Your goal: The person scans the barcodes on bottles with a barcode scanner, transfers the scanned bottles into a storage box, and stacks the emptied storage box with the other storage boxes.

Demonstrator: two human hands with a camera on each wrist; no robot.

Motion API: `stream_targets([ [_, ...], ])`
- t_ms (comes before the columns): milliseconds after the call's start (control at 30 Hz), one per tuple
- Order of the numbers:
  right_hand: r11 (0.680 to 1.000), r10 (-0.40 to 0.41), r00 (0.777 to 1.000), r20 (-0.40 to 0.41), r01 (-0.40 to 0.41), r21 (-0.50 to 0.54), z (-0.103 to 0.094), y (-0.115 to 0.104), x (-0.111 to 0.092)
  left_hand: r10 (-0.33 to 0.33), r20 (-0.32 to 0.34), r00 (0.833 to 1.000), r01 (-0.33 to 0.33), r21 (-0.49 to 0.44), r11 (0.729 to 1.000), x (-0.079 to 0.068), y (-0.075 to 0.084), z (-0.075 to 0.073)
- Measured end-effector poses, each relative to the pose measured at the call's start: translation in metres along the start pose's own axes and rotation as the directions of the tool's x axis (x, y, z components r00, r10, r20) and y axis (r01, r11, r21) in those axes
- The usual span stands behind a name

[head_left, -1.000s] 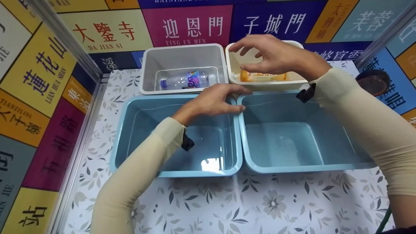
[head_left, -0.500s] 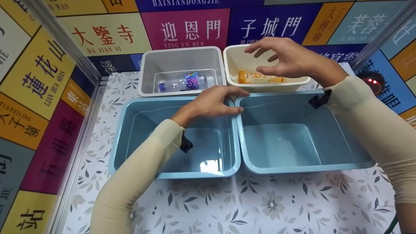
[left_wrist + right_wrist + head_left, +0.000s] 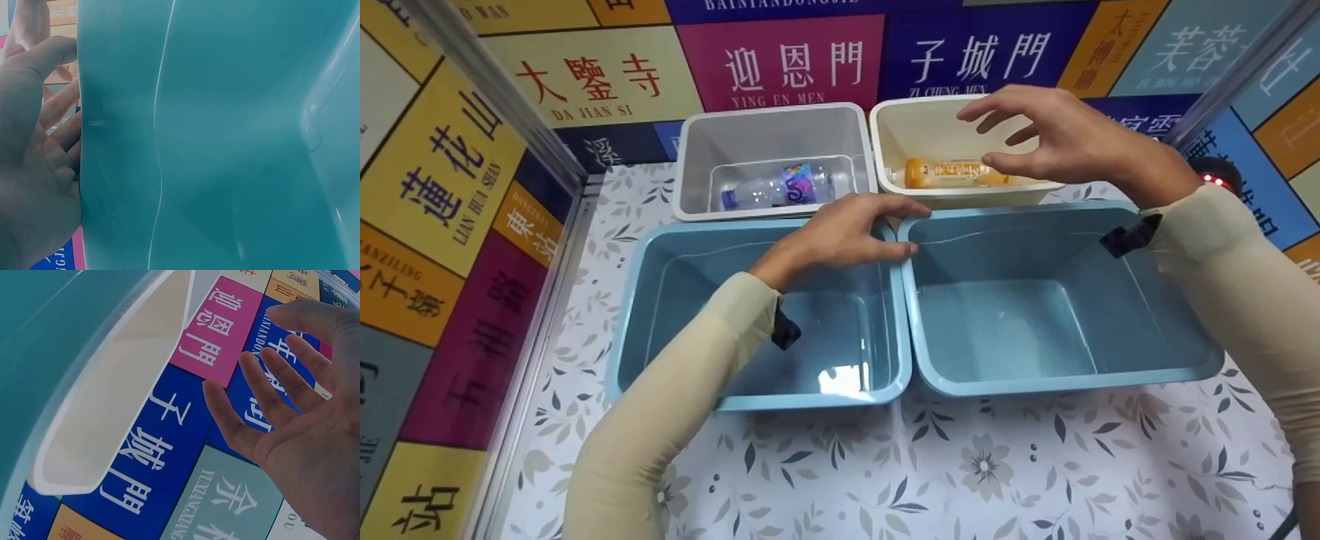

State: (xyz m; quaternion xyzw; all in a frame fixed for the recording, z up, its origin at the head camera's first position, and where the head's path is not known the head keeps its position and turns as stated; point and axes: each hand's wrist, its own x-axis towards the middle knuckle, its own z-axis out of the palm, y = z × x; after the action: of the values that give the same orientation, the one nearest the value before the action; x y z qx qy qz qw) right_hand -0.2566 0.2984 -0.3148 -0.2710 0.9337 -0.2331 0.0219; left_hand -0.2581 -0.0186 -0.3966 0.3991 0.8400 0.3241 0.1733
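A: Nearest us, two blue tubs side by side on the flowered table. The left tub is smooth, glossy, with a rolled rim. The left hand lies over its far right corner, against the right tub, fingers draped on the rim, thumb inside the wall.

B: Gripping it?

A: Fingers lie nearly straight on the edge; the left wrist view shows the palm against the blue wall.

B: And beyond the left tub?

A: A grey bin with a clear bottle lying flat. Right of it, a cream bin holding an orange bottle, on its side along the near wall.

B: The right hand?

A: Above the cream bin, fingers spread and loosely bent, holding nothing. The orange bottle lies just below the fingertips, apart from them.
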Motion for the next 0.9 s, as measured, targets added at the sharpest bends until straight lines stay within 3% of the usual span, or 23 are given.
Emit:
stream_targets([
  [200,0.999,0.036,0.999,-0.010,-0.036,-0.012,0.000,0.004,-0.013,0.000,-0.004,1.000,0.000,-0.008,1.000,-0.002,-0.001,-0.002],
  [600,0.998,0.030,0.999,-0.041,-0.032,-0.045,-0.006,0.018,-0.036,0.006,-0.010,1.000,-0.007,-0.005,1.000,-0.002,0.001,-0.002],
  [900,0.993,0.096,0.994,-0.049,-0.098,-0.058,-0.011,0.032,-0.060,0.025,-0.012,1.000,-0.025,-0.016,1.000,-0.001,0.000,-0.001],
])
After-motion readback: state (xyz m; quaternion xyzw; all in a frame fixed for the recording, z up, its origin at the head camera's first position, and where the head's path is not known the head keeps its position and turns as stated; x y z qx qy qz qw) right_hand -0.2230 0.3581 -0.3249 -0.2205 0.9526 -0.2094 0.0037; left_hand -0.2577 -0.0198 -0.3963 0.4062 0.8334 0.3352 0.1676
